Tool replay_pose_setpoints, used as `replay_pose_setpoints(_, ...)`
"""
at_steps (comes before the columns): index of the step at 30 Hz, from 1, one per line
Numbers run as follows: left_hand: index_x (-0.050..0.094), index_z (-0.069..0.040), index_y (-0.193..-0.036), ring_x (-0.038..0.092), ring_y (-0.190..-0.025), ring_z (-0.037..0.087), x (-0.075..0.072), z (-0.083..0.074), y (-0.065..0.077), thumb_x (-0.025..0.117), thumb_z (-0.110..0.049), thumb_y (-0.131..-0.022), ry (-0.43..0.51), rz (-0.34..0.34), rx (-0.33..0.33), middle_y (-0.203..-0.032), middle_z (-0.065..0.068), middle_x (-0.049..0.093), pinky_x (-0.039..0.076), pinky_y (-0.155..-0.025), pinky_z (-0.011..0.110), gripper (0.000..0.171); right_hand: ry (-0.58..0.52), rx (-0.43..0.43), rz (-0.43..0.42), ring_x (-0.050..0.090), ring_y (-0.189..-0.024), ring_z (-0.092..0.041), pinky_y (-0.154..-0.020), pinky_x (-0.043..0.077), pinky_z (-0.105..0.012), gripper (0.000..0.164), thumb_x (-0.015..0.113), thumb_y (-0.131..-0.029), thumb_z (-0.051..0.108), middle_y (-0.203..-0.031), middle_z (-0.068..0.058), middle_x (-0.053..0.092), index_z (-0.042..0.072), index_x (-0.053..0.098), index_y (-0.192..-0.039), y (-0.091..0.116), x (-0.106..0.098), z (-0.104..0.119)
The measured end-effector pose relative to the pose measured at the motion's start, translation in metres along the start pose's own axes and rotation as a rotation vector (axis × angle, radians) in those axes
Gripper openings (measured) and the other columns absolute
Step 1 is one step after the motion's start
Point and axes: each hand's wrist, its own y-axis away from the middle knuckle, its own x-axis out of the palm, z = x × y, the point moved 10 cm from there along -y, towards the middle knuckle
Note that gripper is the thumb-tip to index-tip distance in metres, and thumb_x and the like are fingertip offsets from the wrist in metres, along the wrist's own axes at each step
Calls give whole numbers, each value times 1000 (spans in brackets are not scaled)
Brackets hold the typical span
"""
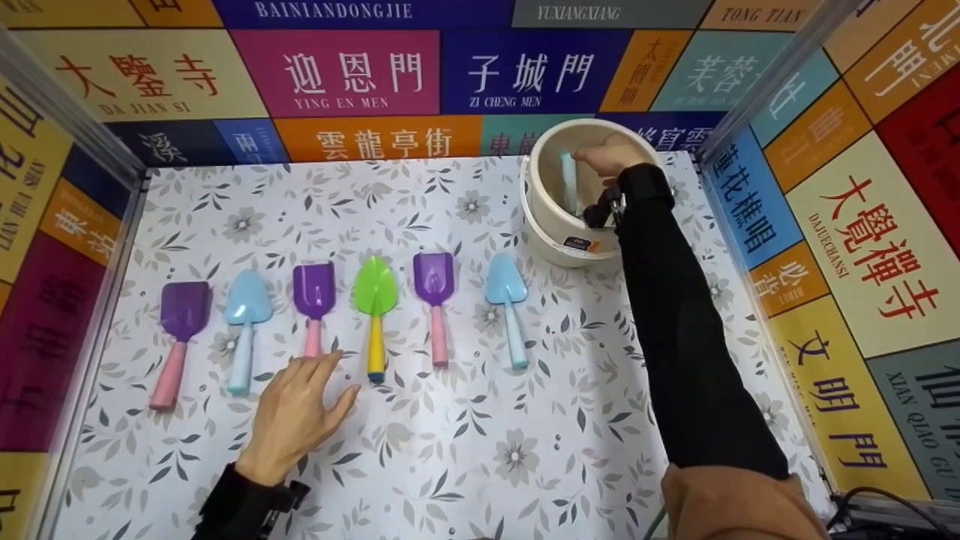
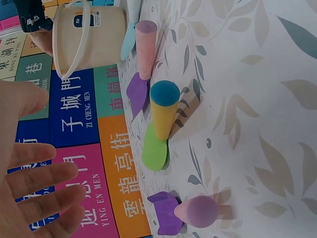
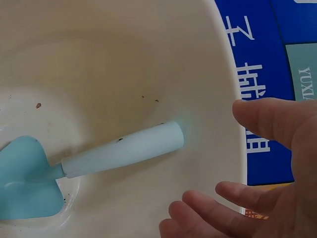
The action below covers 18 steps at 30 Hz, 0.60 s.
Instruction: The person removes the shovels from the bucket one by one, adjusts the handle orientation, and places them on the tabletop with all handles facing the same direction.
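Observation:
My right hand [image 1: 609, 156] reaches over the rim of a cream bucket [image 1: 551, 217]. Inside it leans a light blue trowel [image 3: 124, 152], handle up; the thumb and fingers are spread near the handle end, apart from it in the right wrist view. My left hand [image 1: 294, 409] hovers with loose fingers by the pink handle of a purple shovel [image 1: 313, 291], holding nothing. Right of that lie a green trowel [image 1: 375, 289] with a yellow handle, another purple shovel [image 1: 434, 279] and a blue trowel [image 1: 507, 283]. Farther left are a blue trowel [image 1: 247, 300] and a purple shovel [image 1: 184, 309].
The bucket stands at the back right of a table [image 1: 450, 465] covered in a leaf-and-flower pattern. Upright panels [image 1: 337, 75] with printed signs enclose the back and both sides. A dark cable [image 1: 885, 495] runs by the front right corner.

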Motion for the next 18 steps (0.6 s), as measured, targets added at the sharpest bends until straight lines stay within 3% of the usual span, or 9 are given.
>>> replay_pose_setpoints(2, 70, 3, -122, 71, -90, 39, 0, 0, 1, 84, -28, -81, 0, 2, -2, -103, 21, 76, 60, -72, 49, 52, 38, -11, 32, 47, -146, -35, -118, 46, -44, 72, 52, -106, 48, -167, -17, 39, 5, 36, -162, -3, 4, 2)
replay_pose_setpoints(4, 70, 2, -122, 71, -90, 39, 2, 1, 1, 84, -29, -81, 0, 10, -5, -103, 22, 75, 60, -72, 49, 53, 85, -22, 51, 51, -137, -35, -112, 47, -42, 68, 51, -106, 48, -147, -20, 53, 4, 41, -158, -7, 7, 3)
replay_pose_setpoints(6, 70, 2, -123, 71, -91, 39, 3, 2, 1, 84, -29, -81, 0, 17, -9, -104, 22, 76, 61, -73, 49, 54, 140, -30, 72, 52, -130, -35, -108, 46, -43, 66, 49, -107, 48, -132, -19, 55, 3, 43, -155, -10, 9, 6)
replay_pose_setpoints(10, 71, 1, -123, 71, -91, 38, 4, 4, 1, 85, -30, -81, 6, 23, -19, -105, 22, 76, 61, -73, 49, 54, 208, -25, 103, 52, -133, -38, -111, 46, -46, 67, 49, -107, 47, -135, -21, 52, 1, 39, -155, -16, 12, 8)
replay_pose_setpoints(13, 71, 1, -123, 71, -91, 38, 4, 5, 1, 86, -29, -81, 11, 24, -25, -105, 21, 76, 61, -73, 47, 53, 259, -24, 121, 51, -140, -41, -115, 46, -46, 72, 50, -106, 48, -155, -25, 46, -1, 36, -158, -23, 15, 10)
replay_pose_setpoints(16, 71, 1, -123, 71, -90, 37, 3, 6, 3, 86, -28, -81, 11, 27, -32, -105, 21, 76, 61, -73, 47, 54, 349, -57, 134, 56, -131, -39, -104, 49, -39, 74, 49, -105, 50, -149, -28, 51, -6, 42, -153, -32, 21, 13)
replay_pose_setpoints(18, 71, 0, -123, 71, -90, 37, 3, 7, 4, 86, -28, -80, 10, 28, -36, -104, 21, 76, 61, -73, 47, 54, 379, -77, 158, 57, -125, -37, -97, 49, -33, 78, 49, -104, 50, -154, -26, 48, -8, 38, -156, -38, 29, 12)
